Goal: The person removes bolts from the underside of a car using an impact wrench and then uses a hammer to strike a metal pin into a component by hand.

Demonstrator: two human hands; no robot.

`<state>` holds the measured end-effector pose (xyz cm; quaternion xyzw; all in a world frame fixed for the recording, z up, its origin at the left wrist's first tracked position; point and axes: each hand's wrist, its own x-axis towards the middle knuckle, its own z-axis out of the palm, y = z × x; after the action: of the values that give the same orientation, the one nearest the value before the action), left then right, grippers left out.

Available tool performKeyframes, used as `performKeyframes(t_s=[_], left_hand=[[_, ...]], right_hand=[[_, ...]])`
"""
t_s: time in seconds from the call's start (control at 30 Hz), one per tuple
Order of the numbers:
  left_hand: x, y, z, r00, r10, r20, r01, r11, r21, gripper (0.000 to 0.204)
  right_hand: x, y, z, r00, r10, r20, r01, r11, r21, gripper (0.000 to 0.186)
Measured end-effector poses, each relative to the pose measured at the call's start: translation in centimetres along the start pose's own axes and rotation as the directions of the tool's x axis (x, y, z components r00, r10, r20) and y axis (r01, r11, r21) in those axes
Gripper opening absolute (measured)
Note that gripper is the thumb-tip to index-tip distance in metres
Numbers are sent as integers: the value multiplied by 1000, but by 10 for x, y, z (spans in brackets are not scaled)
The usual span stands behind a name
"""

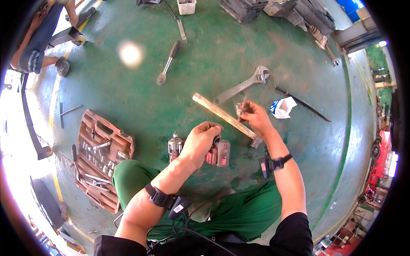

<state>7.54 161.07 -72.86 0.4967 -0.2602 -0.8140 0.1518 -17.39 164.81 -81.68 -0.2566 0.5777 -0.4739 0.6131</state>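
Observation:
My left hand [200, 143] is closed, with a small dark round part [216, 140] showing at its fingertips. Thumb and fingers of my right hand [256, 118] pinch a small shiny metal piece [239, 111], whose exact kind is unclear. Under the right hand, a hammer [218, 112] with a wooden handle lies slantwise on the floor. Partly hidden below the left hand is a clear and red object [223, 153], perhaps a container. A metal part [175, 147] stands left of that hand. Beyond the right hand lie an adjustable wrench [241, 87] and an opened white-and-blue box [282, 107].
An open brown socket case [128, 143] lies at the left. A ratchet [168, 64], a flat metal tool [182, 32] and a dark rod [303, 103] rest on the green floor. Another person's leg [49, 62] shows at upper left; large vehicle parts [303, 19] are at upper right.

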Motion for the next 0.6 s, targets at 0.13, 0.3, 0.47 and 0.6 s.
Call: performKeyframes(t_s=[0.13, 0.3, 0.47, 0.6], left_hand=[[3, 9, 4, 997, 28, 74, -26, 999, -26, 22], [2, 4, 12, 964, 66, 258, -76, 997, 31, 19], [2, -3, 10, 978, 51, 203, -59, 998, 35, 17], [-4, 3, 16, 988, 35, 153, -35, 999, 0, 19]], right_hand=[[-61, -52, 53, 999, 32, 41, -38, 988, 152, 13], [-99, -54, 78, 982, 150, 113, -167, 973, 160, 16], [-97, -54, 8, 937, 77, -341, -145, 973, -178, 29], [-69, -28, -128, 663, -263, -701, -469, 584, -663, 30]])
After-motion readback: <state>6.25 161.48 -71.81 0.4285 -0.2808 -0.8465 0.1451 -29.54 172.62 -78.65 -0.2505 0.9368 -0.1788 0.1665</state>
